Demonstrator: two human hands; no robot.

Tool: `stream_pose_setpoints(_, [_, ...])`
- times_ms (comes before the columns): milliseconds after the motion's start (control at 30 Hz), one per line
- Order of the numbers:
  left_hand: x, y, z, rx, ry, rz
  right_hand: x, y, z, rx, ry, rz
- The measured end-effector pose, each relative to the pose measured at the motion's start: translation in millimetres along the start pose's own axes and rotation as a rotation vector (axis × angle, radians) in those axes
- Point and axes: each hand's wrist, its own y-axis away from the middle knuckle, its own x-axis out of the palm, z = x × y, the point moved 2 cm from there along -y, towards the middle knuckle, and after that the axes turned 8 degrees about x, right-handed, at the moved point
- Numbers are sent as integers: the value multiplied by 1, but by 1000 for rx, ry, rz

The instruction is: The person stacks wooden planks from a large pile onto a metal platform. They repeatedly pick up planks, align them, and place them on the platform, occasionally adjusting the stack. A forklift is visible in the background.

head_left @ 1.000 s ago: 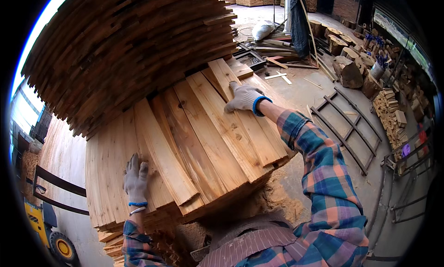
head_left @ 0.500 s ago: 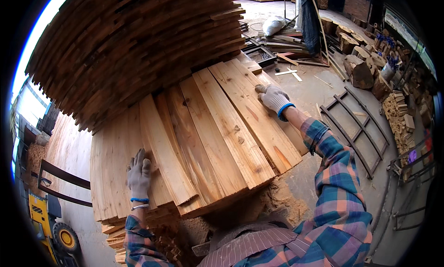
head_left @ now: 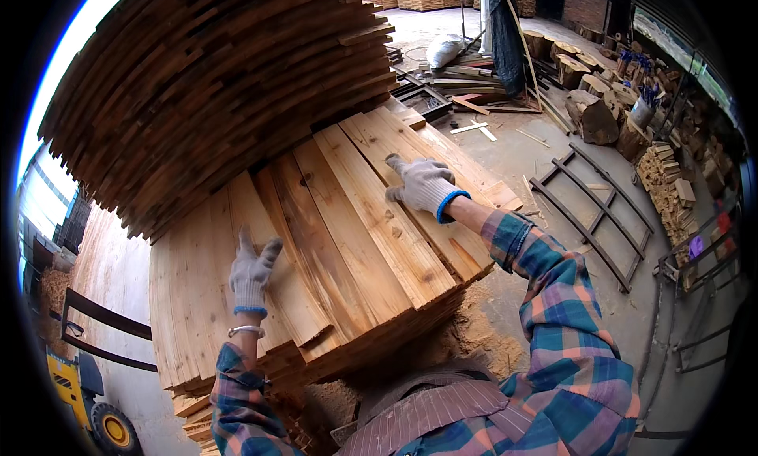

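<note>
Rough, pale-brown wooden planks (head_left: 339,243) lie flat, side by side, atop a low stack — ends uneven, surfaces knotted.

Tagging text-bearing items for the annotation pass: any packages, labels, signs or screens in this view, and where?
No labels, signs or screens show.
Pale grey stuffed sack: lumpy, lying on the floor past the far end of the stacked wooden planks.
White bucket: round, far right beside the cut log pieces, holding blue-tipped sticks.
</note>
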Motion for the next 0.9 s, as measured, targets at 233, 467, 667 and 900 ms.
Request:
stream_pose_setpoints(233, [20,-10,-42,-33,-393,-93,0,-43,-14,79,-287,-117])
stream_pose_setpoints(467, [14,-1,-29,7,-395,-161,-21,-79,-117,-105,-870,-73])
stream_pose_setpoints(667, [25,-9,-26,49,-449,-170,12,-147,-176,22,-782,-83])
stream_pose_setpoints(900, [17,-4,-42,16,-416,-135,19,-203,-142,48,-668,-186])
